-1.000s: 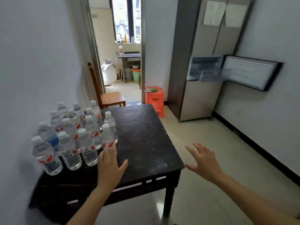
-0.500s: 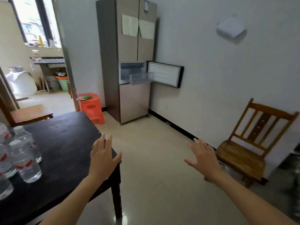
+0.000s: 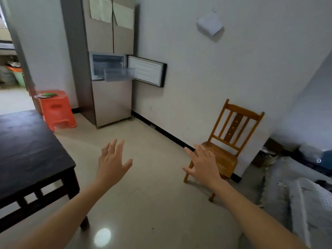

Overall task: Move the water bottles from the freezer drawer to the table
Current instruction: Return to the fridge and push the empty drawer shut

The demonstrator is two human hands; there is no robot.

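Note:
The fridge point(image 3: 107, 97) stands at the back with its freezer door point(image 3: 146, 70) swung open to the right. A clear freezer drawer point(image 3: 118, 74) is pulled out; I see no bottles in it from here. The dark wooden table point(image 3: 27, 153) fills the left edge, and only its bare right part shows. No water bottles are in view. My left hand point(image 3: 112, 161) and my right hand point(image 3: 202, 163) are held out over the floor, fingers spread, holding nothing.
An orange plastic stool point(image 3: 56, 109) stands left of the fridge by a doorway. A wooden chair point(image 3: 226, 146) stands against the right wall. Grey bedding point(image 3: 296, 191) lies at the lower right. Open tiled floor point(image 3: 140, 194) runs between table and fridge.
The view has swung right, away from the table: the bottles have left the frame and the fridge and chair have come nearer the centre. Both hands stay empty and spread.

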